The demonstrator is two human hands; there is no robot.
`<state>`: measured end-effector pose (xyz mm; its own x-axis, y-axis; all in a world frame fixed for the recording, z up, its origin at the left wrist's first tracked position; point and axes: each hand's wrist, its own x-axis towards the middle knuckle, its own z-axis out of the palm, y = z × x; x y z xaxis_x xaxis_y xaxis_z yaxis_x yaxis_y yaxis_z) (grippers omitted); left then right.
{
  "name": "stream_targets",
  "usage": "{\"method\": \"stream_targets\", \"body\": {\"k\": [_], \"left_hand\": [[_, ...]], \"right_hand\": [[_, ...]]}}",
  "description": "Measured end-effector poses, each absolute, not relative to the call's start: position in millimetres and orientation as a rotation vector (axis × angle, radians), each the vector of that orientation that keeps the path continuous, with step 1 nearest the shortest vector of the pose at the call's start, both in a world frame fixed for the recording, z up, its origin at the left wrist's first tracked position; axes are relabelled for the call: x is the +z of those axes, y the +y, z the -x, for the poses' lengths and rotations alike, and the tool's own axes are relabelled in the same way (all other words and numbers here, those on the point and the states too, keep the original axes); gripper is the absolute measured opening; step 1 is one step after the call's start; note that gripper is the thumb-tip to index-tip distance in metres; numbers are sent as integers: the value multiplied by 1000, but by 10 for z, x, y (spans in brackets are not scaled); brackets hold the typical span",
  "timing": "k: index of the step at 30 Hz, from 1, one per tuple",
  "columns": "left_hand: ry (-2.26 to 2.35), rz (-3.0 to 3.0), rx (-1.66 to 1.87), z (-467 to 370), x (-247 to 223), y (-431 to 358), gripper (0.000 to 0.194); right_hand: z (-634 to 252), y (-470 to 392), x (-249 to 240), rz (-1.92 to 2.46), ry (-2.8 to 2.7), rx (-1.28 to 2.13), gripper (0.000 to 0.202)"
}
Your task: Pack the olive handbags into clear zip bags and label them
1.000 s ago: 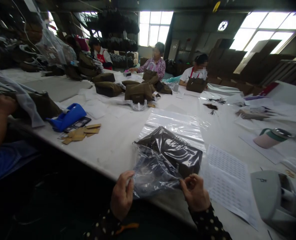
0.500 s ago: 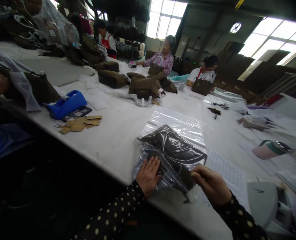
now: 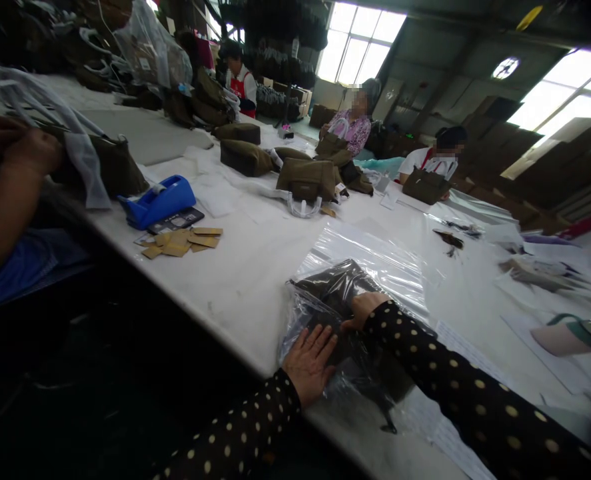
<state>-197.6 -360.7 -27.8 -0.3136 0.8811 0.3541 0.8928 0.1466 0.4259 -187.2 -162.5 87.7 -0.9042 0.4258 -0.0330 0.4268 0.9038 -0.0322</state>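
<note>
A dark olive handbag (image 3: 320, 283) lies inside a clear plastic bag (image 3: 405, 273) at the table's near edge. My left hand (image 3: 309, 365) rests flat on the near left part of the plastic, fingers stretched out. Over the middle of the package is my right hand (image 3: 368, 309), its fingers curled in and pressed against the plastic; it appears to grip a fold, though the fingertips are partly hidden. My right forearm, in a dotted sleeve, covers the package's right side. A dark strap end (image 3: 389, 421) shows through the plastic near the front edge.
A blue tape dispenser (image 3: 160, 203) and brown cardboard tags (image 3: 178, 243) lie to the left, near another person's hands (image 3: 32, 153). Olive handbags (image 3: 305, 179) stand farther back, with co-workers behind. A printed sheet (image 3: 460, 347) and a pink cup (image 3: 565, 337) are at right.
My right hand has moved from the package's right edge, left and up onto its middle. My left hand stays flat on the plastic. The whole view has shifted slightly.
</note>
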Motion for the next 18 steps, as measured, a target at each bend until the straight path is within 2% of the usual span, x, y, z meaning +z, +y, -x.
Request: {"method": "stream_targets", "body": {"k": [5,8,13,16,18], "left_hand": [[-2317,1826,-811,1989,-308,-3565,55],[-2314,1803,-804,1987,-321,-3538,55],[-2260,1826,-843,1980,-256,-3543,53],[-2257,1610,-1110,2060,-199,-3701,45],[-2360,1219,-1464,2171,-164,-3849,42]], "right_hand": [[1701,-1362,1132,-829,2683,229,51],[1633,-1358,1083,-880,2761,112,51],[1572,-1169,1102,-1006,2782,-35,38],[1332,-1195,1299,-1135,2920,-28,29],[1065,-1482,1309,-910,3158,-51,29]]}}
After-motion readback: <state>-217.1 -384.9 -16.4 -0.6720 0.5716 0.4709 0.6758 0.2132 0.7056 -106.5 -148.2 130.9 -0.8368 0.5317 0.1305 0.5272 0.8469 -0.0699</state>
